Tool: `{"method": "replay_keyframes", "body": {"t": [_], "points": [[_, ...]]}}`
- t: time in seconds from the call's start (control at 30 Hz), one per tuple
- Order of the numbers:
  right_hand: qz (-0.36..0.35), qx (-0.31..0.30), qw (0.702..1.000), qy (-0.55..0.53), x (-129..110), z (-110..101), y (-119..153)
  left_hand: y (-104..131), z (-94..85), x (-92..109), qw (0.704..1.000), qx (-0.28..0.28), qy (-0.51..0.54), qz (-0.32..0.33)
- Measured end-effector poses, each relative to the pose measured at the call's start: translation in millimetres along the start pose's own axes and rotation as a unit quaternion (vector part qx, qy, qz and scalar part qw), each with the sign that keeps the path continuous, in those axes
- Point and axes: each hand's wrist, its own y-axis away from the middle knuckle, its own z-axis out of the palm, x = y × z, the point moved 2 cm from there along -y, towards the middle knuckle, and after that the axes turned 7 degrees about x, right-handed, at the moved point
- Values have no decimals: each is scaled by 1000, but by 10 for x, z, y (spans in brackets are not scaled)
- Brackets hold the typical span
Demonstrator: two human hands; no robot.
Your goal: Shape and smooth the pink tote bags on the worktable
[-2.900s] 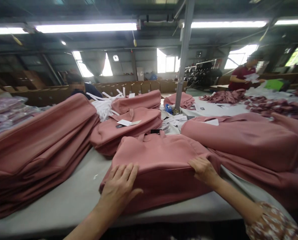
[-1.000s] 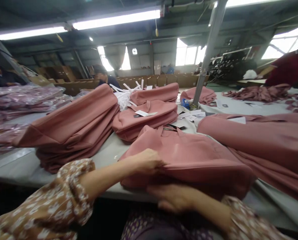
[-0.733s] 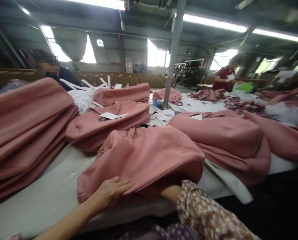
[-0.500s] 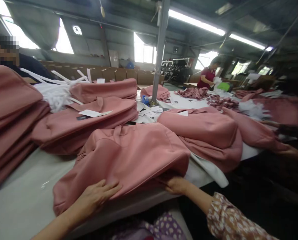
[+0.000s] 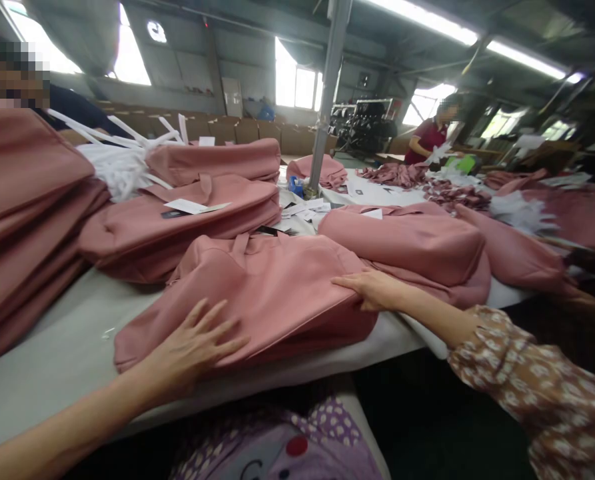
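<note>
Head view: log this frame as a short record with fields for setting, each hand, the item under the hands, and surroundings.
Setting: long grey table in a garment workshop
Left hand: flat, fingers spread, on the near edge of the pink garment
Right hand: flat on the garment's right edge
Garment: folded, lying at the table's front
Surroundings: pink stacks, white strips, paper tag, metal post, person in a dark red top

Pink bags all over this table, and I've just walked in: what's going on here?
A person presses both hands flat on a folded pink fabric bag at the near edge of the grey table: left hand on its near corner, right hand on its far side. Stacks of similar pink bags surround it.
</note>
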Motion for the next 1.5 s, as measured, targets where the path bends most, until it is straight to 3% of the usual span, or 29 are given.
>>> {"method": "replay_keyframes", "body": {"t": [0.1, 0.23, 0.37, 0.5, 0.77, 0.87, 0.97, 1.03, 1.13, 1.23, 1.3, 1.37, 1.43, 1.5], "points": [[-5, 25, 999, -38, 94, 342, 55, 232, 54, -230, 995, 0, -59, -83], [-41, 131, 988, 73, 109, 766, 342, 456, 249, -438, 995, -1, -48, -84], [-72, 223, 959, 160, 24, 1202, 513, 461, 456, -478, 995, 49, -49, -71], [-26, 252, 954, 163, -43, 1468, 554, 442, 576, -462, 992, 79, -43, -86], [-5, 226, 966, 127, -285, 1510, 839, 694, 571, -357, 991, 70, 45, -101], [12, 204, 975, 90, -401, 1411, 867, 712, 487, -350, 986, 31, 104, -127], [39, 143, 989, 18, -389, 1241, 771, 677, 406, -381, 970, 6, 184, -160], [111, 126, 985, -46, -306, 1152, 653, 647, 394, -419, 951, 68, 219, -207], [254, 166, 949, -90, -168, 1150, 470, 610, 425, -433, 924, 242, 181, -232], [265, 232, 935, -39, -133, 1275, 373, 597, 466, -401, 898, 350, 77, -256], [272, 277, 921, 24, -135, 1364, 388, 620, 487, -437, 863, 379, 53, -329], [311, 303, 897, 77, -132, 1425, 432, 671, 533, -550, 813, 366, 96, -443], [344, 296, 886, 93, -127, 1457, 457, 718, 617, -696, 767, 287, 192, -540], [358, 274, 888, 90, -117, 1469, 458, 737, 682, -803, 745, 198, 270, -577]]}}
